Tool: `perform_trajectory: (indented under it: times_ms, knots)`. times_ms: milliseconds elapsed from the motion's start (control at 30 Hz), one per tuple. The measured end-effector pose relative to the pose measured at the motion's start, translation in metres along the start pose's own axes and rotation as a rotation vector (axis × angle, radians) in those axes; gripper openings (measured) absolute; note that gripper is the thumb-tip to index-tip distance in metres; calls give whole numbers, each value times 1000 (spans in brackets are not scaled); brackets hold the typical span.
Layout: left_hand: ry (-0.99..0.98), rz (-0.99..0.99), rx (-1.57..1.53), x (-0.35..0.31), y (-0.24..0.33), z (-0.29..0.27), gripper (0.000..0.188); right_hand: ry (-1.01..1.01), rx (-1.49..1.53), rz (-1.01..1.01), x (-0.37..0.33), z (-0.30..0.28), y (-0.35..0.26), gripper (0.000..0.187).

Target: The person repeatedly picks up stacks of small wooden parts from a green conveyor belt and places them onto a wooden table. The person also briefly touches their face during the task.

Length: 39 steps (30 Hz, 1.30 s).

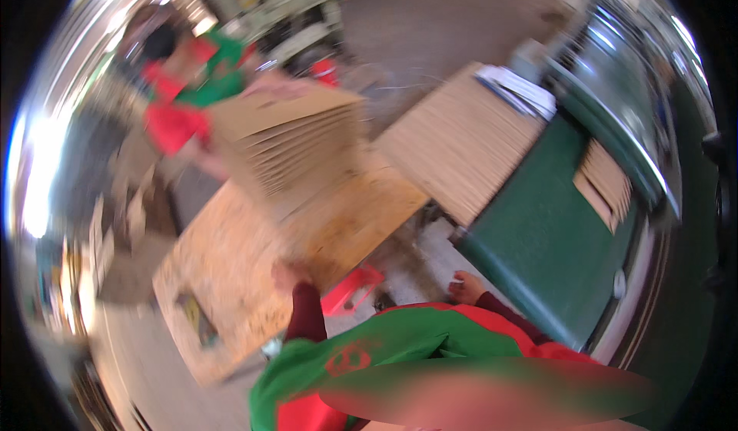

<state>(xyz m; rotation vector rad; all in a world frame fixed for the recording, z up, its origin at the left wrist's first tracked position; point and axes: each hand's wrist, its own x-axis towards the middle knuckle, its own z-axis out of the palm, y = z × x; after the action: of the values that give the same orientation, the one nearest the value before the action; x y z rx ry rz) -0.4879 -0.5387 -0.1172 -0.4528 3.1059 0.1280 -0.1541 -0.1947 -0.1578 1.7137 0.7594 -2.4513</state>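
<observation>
My left hand (291, 274) is at the near edge of a wooden tabletop (231, 258), blurred, its fingers seemingly laid on the wood with nothing in them. Farther along that table stands a tall stack of folded brown cardboard (300, 135). My right hand (467, 286) hangs beside the near end of a green conveyor belt (550, 231), empty, its fingers loosely bent and apart. A yellow and dark tool (197, 319), too smeared to name, lies on the table's left part.
A person in red and green (181, 97) stands behind the cardboard stack. Close-packed cardboard sheets (461, 143) extend beside the belt, with papers (519, 91) on top. More cardboard pieces (605, 185) lie on the belt. A red plastic stool (354, 289) stands by the table; opened boxes (134, 254) sit at left.
</observation>
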Motion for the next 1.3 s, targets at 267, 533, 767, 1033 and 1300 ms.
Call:
perform_trajectory:
  times_ms: [267,533,767,1033,1300]
  knots:
    - [-59,639,-123,-189,172,58,88,538,240,-556,-54,-185,-58,21]
    - [-459,1043,-245,-294,461,39,109,783,-236,-649,-77,-231,-81,44]
    - [-530,862,368,-328,518,71,138,758,-455,-731,-41,-320,-170,67]
    - [-568,780,458,-335,520,57,142,1322,-1123,-842,48,-388,-385,68]
    - [-531,755,444,-331,518,70,135,1345,-1190,-779,60,-402,-410,68]
